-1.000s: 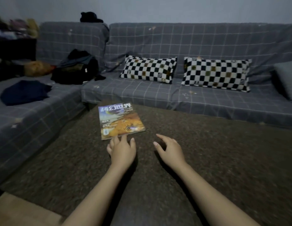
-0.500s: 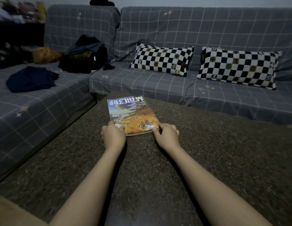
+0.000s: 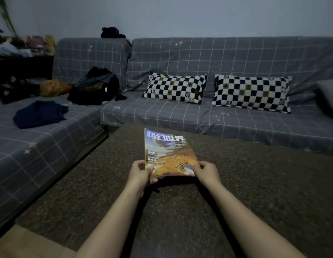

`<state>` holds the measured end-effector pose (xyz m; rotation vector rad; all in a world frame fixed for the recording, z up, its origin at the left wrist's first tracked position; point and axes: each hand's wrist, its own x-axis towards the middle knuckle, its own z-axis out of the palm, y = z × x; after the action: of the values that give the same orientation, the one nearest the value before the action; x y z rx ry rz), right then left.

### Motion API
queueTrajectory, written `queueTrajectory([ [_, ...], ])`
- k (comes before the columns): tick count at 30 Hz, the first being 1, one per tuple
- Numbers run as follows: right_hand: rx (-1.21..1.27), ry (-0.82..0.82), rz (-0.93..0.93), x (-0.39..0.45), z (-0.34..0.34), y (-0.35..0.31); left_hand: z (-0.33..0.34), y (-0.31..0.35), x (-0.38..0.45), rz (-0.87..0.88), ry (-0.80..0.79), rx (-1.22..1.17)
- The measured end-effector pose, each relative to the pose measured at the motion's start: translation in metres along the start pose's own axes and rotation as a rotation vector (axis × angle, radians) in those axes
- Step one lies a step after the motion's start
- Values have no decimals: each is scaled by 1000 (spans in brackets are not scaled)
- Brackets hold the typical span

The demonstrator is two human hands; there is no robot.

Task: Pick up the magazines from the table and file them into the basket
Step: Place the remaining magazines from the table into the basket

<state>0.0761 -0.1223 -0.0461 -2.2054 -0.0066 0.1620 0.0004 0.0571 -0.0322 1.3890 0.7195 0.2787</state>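
1. Gripping the magazine [image 3: 169, 155] by its near corners, both hands meet at mid-table [image 3: 254, 183]: left hand [image 3: 140, 174] pinches the near-left corner, thumb on the cover; right hand [image 3: 206, 172] pinches the near-right corner.
2. Magazine's near edge looks lifted, w/ shadow beneath; far end seems low, at or just above the table. Can't tell if it touches.
3. Long axis runs near-to-far, leaning slightly left at the far end. Cover faces up, title at the far end.
4. Key relation: magazine lies straight ahead of both hands, extending away from them; neither hand is clearly nearer.
5. No basket in view, so its direction is unknown. Judgement: pick-up under way, filing not yet begun.
6. Beyond the table: grey sofa [image 3: 236, 123] w/ two checked pillows [image 3: 175, 89].
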Motion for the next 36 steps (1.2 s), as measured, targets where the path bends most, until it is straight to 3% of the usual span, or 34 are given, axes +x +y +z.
queueTrajectory([
  [3,187,-30,65,-25,-41,3,12,2,-40,17,-105,-13],
  [9,376,108,38,-85,-131,15,50,14,-112,75,-295,-6],
  [16,410,294,-36,-160,-230,45,104,20,-184,189,-532,60],
  [26,342,686,-114,-260,-339,118,210,16,-295,276,-907,84],
  [30,314,746,-79,-286,-373,151,255,1,-328,298,-971,81],
  [36,307,843,-38,-299,-414,197,316,-9,-362,412,-907,147],
])
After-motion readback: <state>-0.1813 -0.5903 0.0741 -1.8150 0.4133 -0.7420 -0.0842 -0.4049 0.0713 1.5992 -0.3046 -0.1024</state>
